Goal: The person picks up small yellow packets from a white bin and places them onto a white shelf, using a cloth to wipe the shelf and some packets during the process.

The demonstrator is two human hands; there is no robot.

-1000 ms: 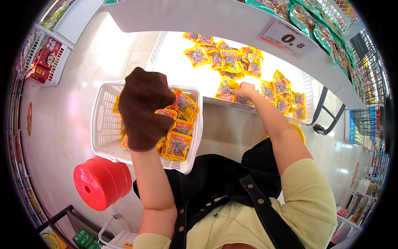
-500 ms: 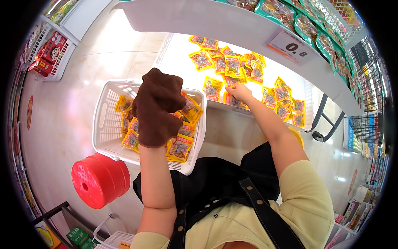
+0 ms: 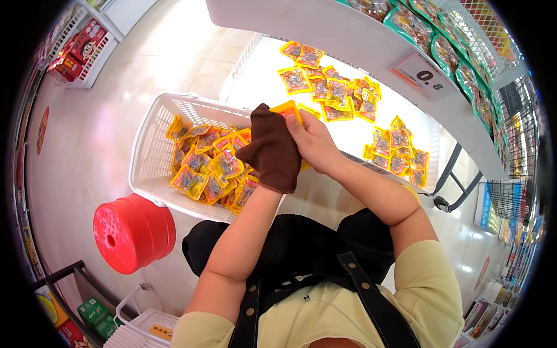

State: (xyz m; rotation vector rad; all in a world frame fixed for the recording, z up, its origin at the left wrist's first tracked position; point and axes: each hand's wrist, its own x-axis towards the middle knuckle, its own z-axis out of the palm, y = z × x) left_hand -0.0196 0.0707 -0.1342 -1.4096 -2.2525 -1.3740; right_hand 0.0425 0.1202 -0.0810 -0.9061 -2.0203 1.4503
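A brown cloth mitt (image 3: 271, 148) covers my left hand, hiding its fingers. My right hand (image 3: 318, 145) is closed on a yellow snack packet (image 3: 287, 108), its thumb on top and the packet against the mitt's edge. Another bit of yellow shows below the hands; I cannot tell what it is. To their left stands a white plastic basket (image 3: 145, 133) holding many yellow snack packets (image 3: 197, 162). Beyond the hands, more packets lie in two clusters, a far one (image 3: 338, 93) and a right one (image 3: 400, 139), on a lit white shelf (image 3: 389, 110).
An upper shelf (image 3: 325, 29) overhangs the lit one and carries green-edged packs (image 3: 409, 26) and a price tag (image 3: 420, 72). A red stool (image 3: 133, 232) stands beside the basket. Red boxes (image 3: 81, 49) sit in a rack at far left. A dark wheeled leg (image 3: 455, 180) stands at right.
My right hand has come back from the shelf with a packet to meet my left. The mitted left hand has moved right, off the basket, uncovering its packets. Fewer packets lie along the shelf's near edge.
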